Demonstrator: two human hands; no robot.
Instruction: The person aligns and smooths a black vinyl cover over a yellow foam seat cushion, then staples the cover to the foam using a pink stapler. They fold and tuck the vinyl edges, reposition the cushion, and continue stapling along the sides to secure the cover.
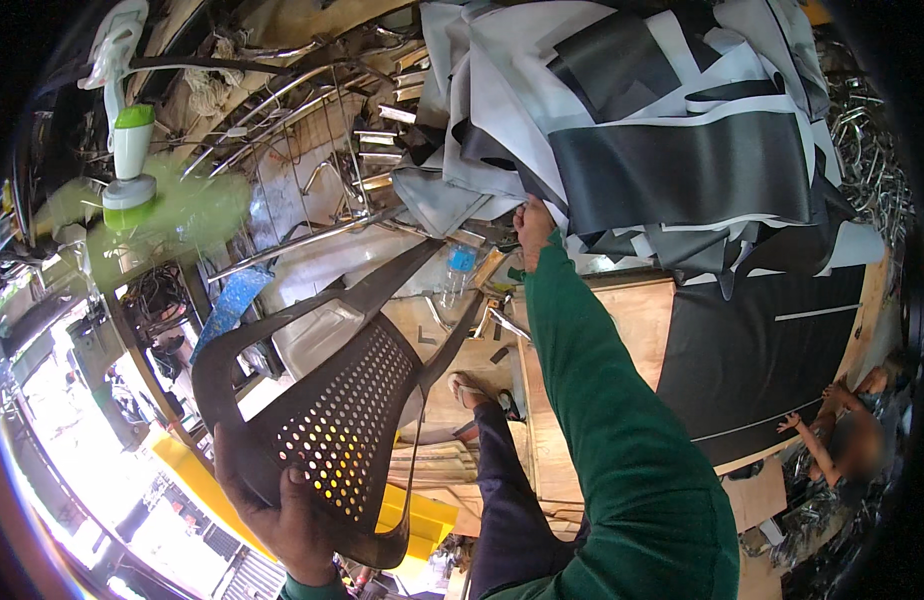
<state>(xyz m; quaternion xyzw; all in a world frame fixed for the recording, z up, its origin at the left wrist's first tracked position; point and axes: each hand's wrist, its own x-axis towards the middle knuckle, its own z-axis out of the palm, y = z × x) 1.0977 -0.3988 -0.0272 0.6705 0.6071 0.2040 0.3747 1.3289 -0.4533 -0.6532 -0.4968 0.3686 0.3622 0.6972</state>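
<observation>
A dark brown plastic chair [367, 385] with a perforated panel is tilted in front of me on the left, its legs stretched away from me. My left hand [287, 515] is closed around its near edge, thumb over the holes. With the arm reaching far forward, my right hand [532, 228] has its fingers closed at the lower edge of a heap of black and grey leatherette sheets [687, 170]. It seems to pinch a sheet edge there, though the fingertips are partly hidden.
Metal tubes [292, 245] crowd the far left, near a green-and-white fan [132, 190] with blurred blades. A water bottle [460, 268] stands beyond the chair. Black material covers a wooden table [622, 320] on the right. Another person [847, 440] sits at the far right among metal parts.
</observation>
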